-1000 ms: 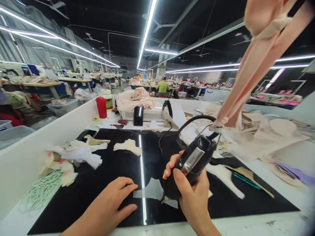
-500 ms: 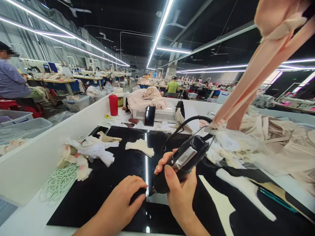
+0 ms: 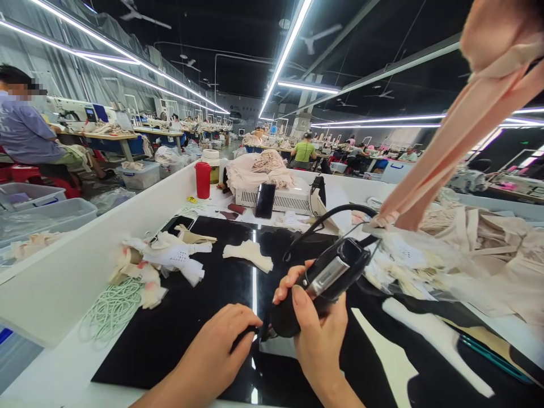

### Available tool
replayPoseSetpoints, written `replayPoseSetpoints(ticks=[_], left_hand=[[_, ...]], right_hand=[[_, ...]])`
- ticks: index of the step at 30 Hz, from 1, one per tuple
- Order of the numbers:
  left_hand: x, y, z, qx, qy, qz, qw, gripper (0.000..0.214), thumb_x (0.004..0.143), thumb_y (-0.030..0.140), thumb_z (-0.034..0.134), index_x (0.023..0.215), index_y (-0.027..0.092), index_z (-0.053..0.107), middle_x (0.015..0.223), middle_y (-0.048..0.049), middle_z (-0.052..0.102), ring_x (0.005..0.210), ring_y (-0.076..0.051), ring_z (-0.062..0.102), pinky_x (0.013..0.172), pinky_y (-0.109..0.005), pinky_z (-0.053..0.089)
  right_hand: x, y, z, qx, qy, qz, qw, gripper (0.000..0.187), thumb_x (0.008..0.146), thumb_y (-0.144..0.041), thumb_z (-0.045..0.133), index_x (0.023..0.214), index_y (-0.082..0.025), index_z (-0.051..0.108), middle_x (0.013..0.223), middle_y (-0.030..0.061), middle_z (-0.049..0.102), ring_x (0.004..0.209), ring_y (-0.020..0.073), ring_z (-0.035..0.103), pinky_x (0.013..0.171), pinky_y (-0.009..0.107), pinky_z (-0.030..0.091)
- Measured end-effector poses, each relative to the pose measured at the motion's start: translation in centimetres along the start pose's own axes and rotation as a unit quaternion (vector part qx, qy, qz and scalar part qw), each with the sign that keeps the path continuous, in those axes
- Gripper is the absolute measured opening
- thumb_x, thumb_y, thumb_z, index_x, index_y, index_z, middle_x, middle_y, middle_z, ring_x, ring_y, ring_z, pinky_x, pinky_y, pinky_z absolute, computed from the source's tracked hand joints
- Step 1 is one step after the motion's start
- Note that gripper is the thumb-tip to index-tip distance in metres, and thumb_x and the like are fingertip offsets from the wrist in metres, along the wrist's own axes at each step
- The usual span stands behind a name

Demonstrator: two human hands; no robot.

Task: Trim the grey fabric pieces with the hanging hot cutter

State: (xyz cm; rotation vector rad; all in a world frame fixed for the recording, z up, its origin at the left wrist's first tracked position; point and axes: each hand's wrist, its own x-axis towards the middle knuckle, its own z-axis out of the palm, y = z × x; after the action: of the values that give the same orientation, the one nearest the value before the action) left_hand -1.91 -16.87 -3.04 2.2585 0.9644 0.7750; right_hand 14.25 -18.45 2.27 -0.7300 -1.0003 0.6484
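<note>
While the right hand (image 3: 318, 328) grasps a smooth black handheld tool (image 3: 340, 288), its shiny rectangular metal plate (image 3: 330, 276) facing up, the left hand (image 3: 212, 345) rests loose over a glossy black mat (image 3: 170, 343), fingers softly curved, thumb apart from forefinger. Tool tilted, tip just beside left fingertips, over a thin greyish sheet (image 3: 276, 347) between the hands; tip contact, can't tell. Stiff black cord (image 3: 348, 207) arcs beyond the right hand; knotted peach fabric strip (image 3: 446, 150) hangs down toward the tool's far end. Beyond both hands: matte cream piece (image 3: 249, 253), wavy-edged. Left of left hand: tangled mint-green cord (image 3: 113, 309), crumpled white scraps (image 3: 178, 258). Right of right hand: curved cream panel (image 3: 385, 351), then slim white strip (image 3: 433, 340).
</note>
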Motion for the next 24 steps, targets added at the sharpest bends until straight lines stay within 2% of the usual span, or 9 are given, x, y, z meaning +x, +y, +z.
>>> replayPoseSetpoints(ticks=[11,15,19,22,24], left_hand=[[-0.1,0.0,0.1,0.01,0.01,0.018,1.0,0.033,0.092,0.002,0.047,0.107,0.024,0.065,0.106,-0.0014,0.071,0.1,-0.018,0.066,0.092,-0.033,0.056],[-0.4,-0.3,0.2,0.053,0.012,0.074,0.996,0.041,0.092,-0.001,0.044,0.111,0.025,0.069,0.112,-0.0029,0.07,0.103,-0.018,0.067,0.091,-0.031,0.058],[-1.1,-0.5,0.5,0.132,0.019,0.158,0.978,0.049,0.086,-0.005,0.042,0.114,0.025,0.07,0.115,-0.0046,0.071,0.109,-0.021,0.068,0.095,-0.034,0.058],[-1.3,-0.1,0.5,0.135,0.025,0.198,0.97,0.047,0.085,-0.005,0.042,0.109,0.025,0.07,0.109,-0.0035,0.073,0.103,-0.02,0.07,0.092,-0.031,0.059],[-0.9,0.3,0.1,0.115,0.008,0.199,0.973,0.043,0.088,-0.004,0.043,0.105,0.025,0.07,0.106,-0.0025,0.073,0.099,-0.018,0.07,0.089,-0.028,0.059]], right_hand=[[-0.7,-0.2,0.0,0.005,-0.011,0.013,1.0,0.023,0.095,-0.029,0.07,0.113,-0.031,0.056,0.088,-0.0044,0.065,0.063,0.0115,0.064,0.062,0.029,0.057],[-0.3,-0.7,-0.8,0.002,-0.009,0.005,1.0,0.026,0.093,-0.032,0.073,0.114,-0.031,0.057,0.089,-0.0033,0.065,0.063,0.0126,0.064,0.061,0.03,0.057],[0.9,-1.6,-2.8,-0.019,0.041,-0.012,0.999,0.03,0.09,-0.033,0.076,0.113,-0.029,0.058,0.087,-0.0029,0.064,0.064,0.0133,0.064,0.062,0.032,0.057],[1.8,-2.1,-4.1,-0.031,0.063,-0.019,0.997,0.031,0.089,-0.033,0.077,0.112,-0.029,0.057,0.086,-0.0031,0.064,0.064,0.0133,0.063,0.062,0.032,0.057],[2.0,-2.2,-4.6,-0.036,0.071,-0.024,0.997,0.032,0.088,-0.033,0.078,0.112,-0.029,0.057,0.086,-0.0035,0.064,0.063,0.0131,0.063,0.061,0.032,0.056]])
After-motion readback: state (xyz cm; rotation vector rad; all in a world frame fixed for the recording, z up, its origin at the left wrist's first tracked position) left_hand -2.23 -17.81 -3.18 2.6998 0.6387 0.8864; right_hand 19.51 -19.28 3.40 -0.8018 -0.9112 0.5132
